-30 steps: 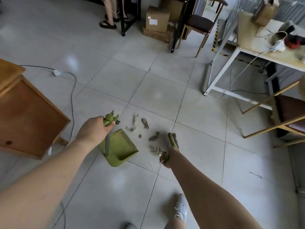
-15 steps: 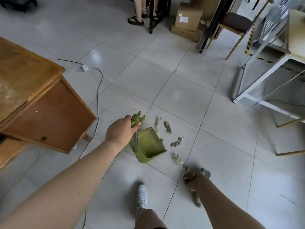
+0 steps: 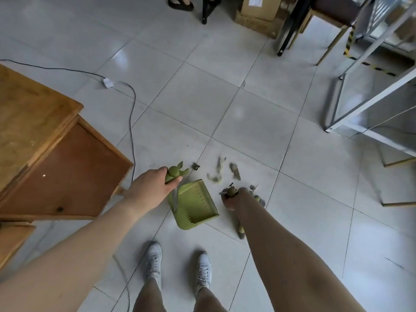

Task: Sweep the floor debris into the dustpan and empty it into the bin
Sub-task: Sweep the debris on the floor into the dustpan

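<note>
Tiled floor (image 3: 247, 122) carries debris (image 3: 217, 174) just beyond the dustpan (image 3: 195, 203) — pan appears empty. The left hand (image 3: 153, 188) grips its handle; the right hand (image 3: 231, 199) grips the broom (image 3: 240, 229). Sweeping and emptying remain.

Pale grey tiled floor (image 3: 202, 97) with dark grout lines throughout. At left, a wooden cabinet (image 3: 56, 167) with a worn top and a reddish-brown side panel. Beyond it, a black cable (image 3: 132, 104) trailing across the tiles, joined to a small white adapter (image 3: 108, 82). At the far edge, a dark sandal (image 3: 180, 3) near a black stand leg (image 3: 206, 12), then stacked cardboard boxes (image 3: 258, 10) and a wooden chair (image 3: 333, 10) with a dark seat. At right, a white metal frame (image 3: 369, 109), with yellow-and-black striped tape (image 3: 380, 69) on the floor behind it. Nearest, two white sneakers (image 3: 154, 262) side by side.
</note>
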